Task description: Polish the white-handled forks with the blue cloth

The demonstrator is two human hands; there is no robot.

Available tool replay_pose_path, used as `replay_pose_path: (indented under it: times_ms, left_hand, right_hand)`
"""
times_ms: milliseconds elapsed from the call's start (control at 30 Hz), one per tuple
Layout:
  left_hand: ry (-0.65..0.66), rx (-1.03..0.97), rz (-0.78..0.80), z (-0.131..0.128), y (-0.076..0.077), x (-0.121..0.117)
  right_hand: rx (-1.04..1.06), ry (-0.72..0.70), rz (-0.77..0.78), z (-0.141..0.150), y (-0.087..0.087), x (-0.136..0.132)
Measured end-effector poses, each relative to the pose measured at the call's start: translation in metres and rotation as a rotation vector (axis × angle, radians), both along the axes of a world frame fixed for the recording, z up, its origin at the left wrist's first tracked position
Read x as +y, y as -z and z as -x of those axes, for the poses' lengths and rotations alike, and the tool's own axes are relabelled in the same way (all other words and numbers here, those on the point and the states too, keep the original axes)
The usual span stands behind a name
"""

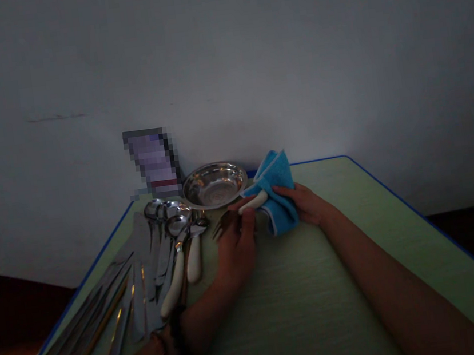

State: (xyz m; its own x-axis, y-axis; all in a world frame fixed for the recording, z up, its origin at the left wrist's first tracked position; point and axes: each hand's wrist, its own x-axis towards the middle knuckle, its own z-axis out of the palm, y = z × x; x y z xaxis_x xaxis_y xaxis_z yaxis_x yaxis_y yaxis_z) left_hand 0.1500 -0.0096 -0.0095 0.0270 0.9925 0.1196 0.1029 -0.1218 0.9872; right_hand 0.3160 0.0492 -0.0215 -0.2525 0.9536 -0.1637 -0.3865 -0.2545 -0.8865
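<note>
Fork (254, 202) held level-ish over the far middle of the table (330, 304), pale handle toward the right edge, tines toward the left. Left hand (235, 252) pinches it between thumb and fingers near where handle meets metal; forearm enters from the near left, dark bracelet (184, 345) at the wrist. Right hand (304, 201) gathered on a blue cloth (287, 214), thumb side up, pinching it at the handle's end; its lower fingers are partly hidden by the folds. Right forearm slants in from the near right corner. One cloth corner stands up, another droops toward the tabletop.

Steel bowl (216, 194) at the far edge, close to the wall (294, 78), just left of the cloth. Blurred-out slab (154, 159) leaning at the far left corner. Spoons (178, 225) crowd between that corner and the left hand, bowls toward the far edge; a pale-handled one (173, 286) lies nearest the left wrist. Long, flat metal cutlery (103, 286) runs down the left edge, overlapping; exact kinds too dim to tell. Left forearm covers some near ends.
</note>
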Motion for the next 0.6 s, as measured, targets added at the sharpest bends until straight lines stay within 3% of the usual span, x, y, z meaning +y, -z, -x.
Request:
replay_pose_path:
  times_ms: [267, 367, 600]
  left_hand:
    - [-0.098, -0.136, 0.084, -0.0024, -0.0033, 0.0007]
    - [-0.027, -0.131, 0.106, -0.0035, -0.0032, 0.0005]
    - [0.161, -0.067, 0.204, -0.0071, -0.0063, -0.0045]
  right_hand:
    - [0.017, 0.137, 0.049, 0.0017, -0.001, 0.0026]
    - [0.076, 0.166, 0.072, -0.0004, -0.0015, 0.0042]
    - [0.145, 0.039, 0.038, -0.0003, -0.0012, 0.0013]
